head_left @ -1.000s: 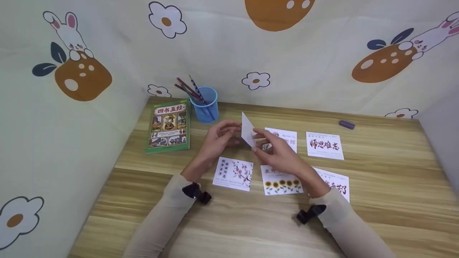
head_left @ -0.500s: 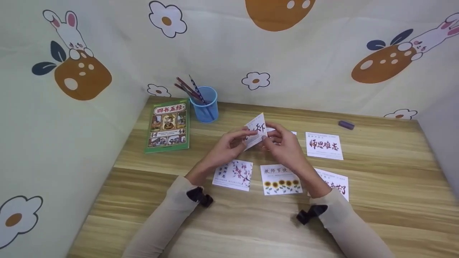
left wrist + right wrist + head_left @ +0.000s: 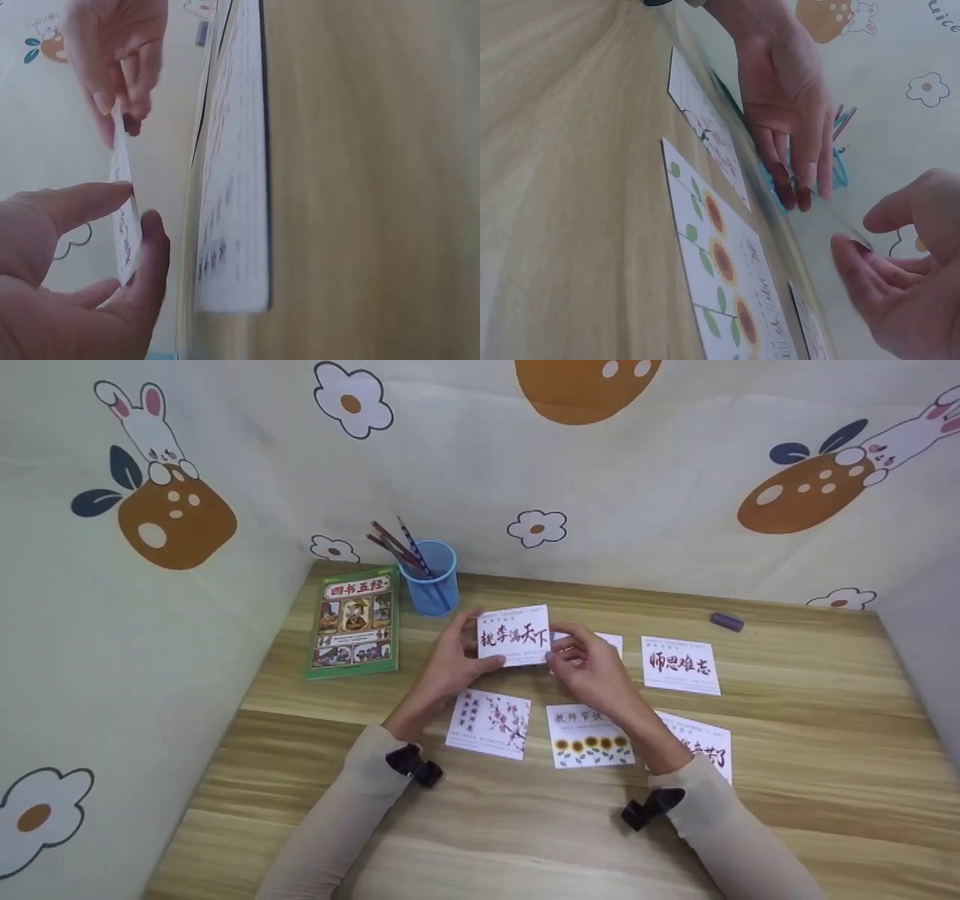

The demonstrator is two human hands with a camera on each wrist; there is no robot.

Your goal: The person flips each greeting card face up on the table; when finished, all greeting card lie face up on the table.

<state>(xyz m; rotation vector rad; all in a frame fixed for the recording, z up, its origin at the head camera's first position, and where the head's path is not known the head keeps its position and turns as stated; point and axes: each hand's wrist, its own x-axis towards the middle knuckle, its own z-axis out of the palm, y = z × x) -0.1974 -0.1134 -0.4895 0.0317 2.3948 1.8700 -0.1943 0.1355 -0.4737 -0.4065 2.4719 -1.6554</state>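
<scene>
While both hands (image 3: 525,660) pinch it, card (image 3: 514,636) face up, long axis sideways

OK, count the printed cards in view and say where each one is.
6. One held card is pinched between left hand and right hand; plum-blossom card, sunflower card, red-lettered card lie flat; two cards are partly hidden.

Left hand (image 3: 67,300) pinches card (image 3: 125,225) edge-on; right hand (image 3: 120,52) grips its far end.
</scene>
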